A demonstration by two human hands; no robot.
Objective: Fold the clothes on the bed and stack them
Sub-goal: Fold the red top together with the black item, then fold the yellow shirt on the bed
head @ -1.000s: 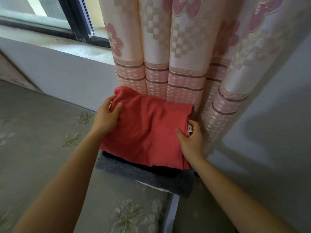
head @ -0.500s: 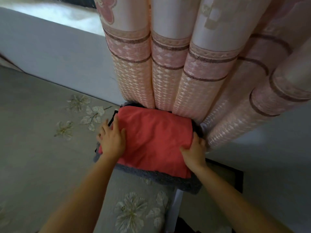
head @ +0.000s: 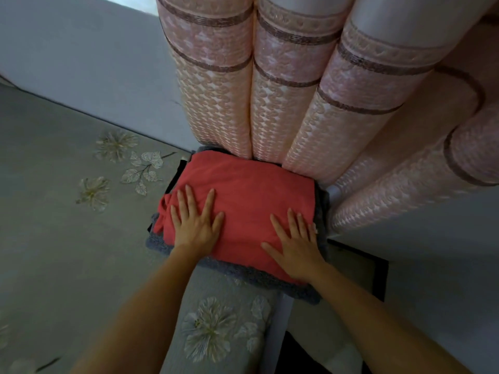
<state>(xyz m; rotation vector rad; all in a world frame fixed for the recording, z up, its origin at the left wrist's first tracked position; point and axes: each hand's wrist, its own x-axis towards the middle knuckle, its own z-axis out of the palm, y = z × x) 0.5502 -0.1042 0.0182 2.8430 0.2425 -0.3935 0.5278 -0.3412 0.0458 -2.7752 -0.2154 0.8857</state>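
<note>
A folded red garment [head: 248, 195] lies on top of a stack at the corner of the bed, right under the curtain. A folded dark grey fleece piece [head: 270, 282] sticks out beneath it along the near edge, and a sliver of black cloth [head: 175, 175] shows at the stack's left side. My left hand [head: 195, 221] presses flat on the red garment's left part, fingers straight and spread. My right hand [head: 295, 242] presses flat on its right near corner, fingers also straight.
The bed [head: 67, 225] has a grey-green cover with pale flower prints. A pink patterned curtain [head: 270, 90] hangs against the stack's far side. A grey wall [head: 89, 58] runs behind the bed. To the right of the bed's edge is a dark gap [head: 378, 268].
Both hands went from holding the red garment's side edges to lying flat on its top. The garment has come down onto the stack, and the camera has tilted downward and closer.
</note>
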